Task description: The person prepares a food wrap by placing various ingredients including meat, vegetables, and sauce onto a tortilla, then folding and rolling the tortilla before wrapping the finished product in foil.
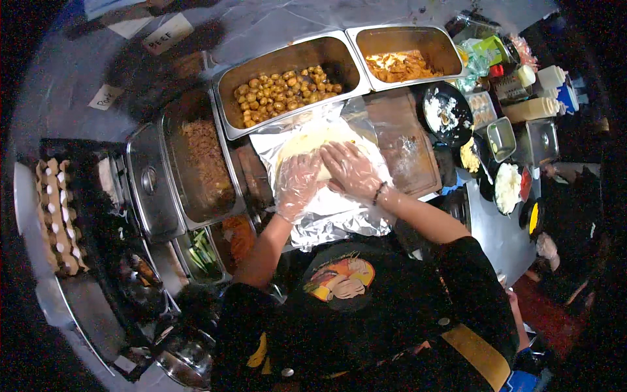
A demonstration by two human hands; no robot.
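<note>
A pale flatbread wrap (312, 142) lies on a sheet of aluminium foil (339, 221), partly hidden under my hands. Both hands wear clear plastic gloves. My left hand (298, 183) is curled over the wrap's left part, fingers pointing away from me. My right hand (353, 171) grips the right part, its fingers laid over the top and its thumb on the near side. The two hands almost meet in the middle. Whatever filling the wrap has is hidden. Beneath the foil is a brown wooden board (410, 153).
Behind the foil stand steel trays of small round potatoes (281, 95) and orange-sauced food (405, 66). On the left are a tray of shredded meat (206, 153), cucumber sticks (202, 251) and eggs (59, 215). A black bowl (446, 112) and sauce bottles (532, 110) stand on the right.
</note>
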